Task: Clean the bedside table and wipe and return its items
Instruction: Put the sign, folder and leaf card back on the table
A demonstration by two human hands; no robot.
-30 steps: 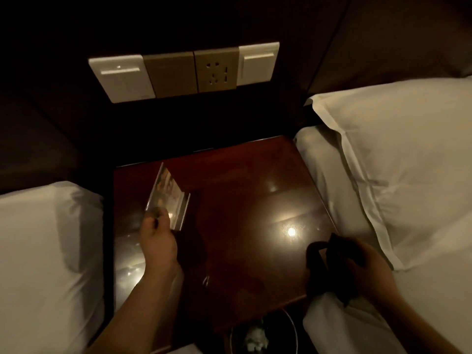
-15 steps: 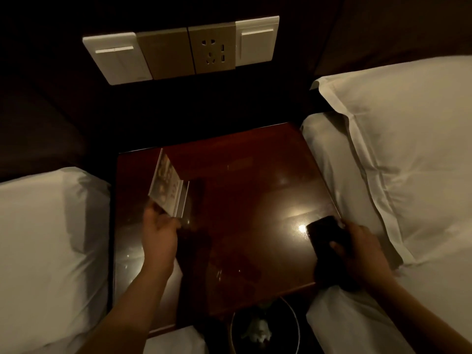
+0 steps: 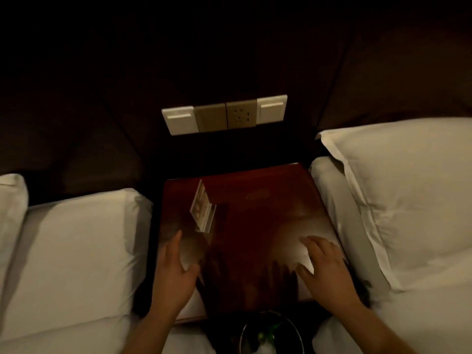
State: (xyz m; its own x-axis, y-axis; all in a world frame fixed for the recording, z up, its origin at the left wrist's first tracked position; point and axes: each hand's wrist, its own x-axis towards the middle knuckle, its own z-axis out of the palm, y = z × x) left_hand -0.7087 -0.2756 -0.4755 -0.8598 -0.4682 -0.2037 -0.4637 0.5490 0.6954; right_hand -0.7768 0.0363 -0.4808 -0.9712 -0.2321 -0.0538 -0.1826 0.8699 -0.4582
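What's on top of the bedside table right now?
On the bedside table: a clear card stand, left rear. Left hand and right hand spread over its front; anything beneath them is hidden.

I'm seeing a wall panel [image 3: 224, 114] sitting on the dark headboard [image 3: 76, 103], with two white switches flanking a tan plate and a socket. A white left pillow [image 3: 76, 251] and right pillow [image 3: 408, 200] are lying on the beds. A round bin [image 3: 244, 330] holding rubbish is standing at the bottom edge.
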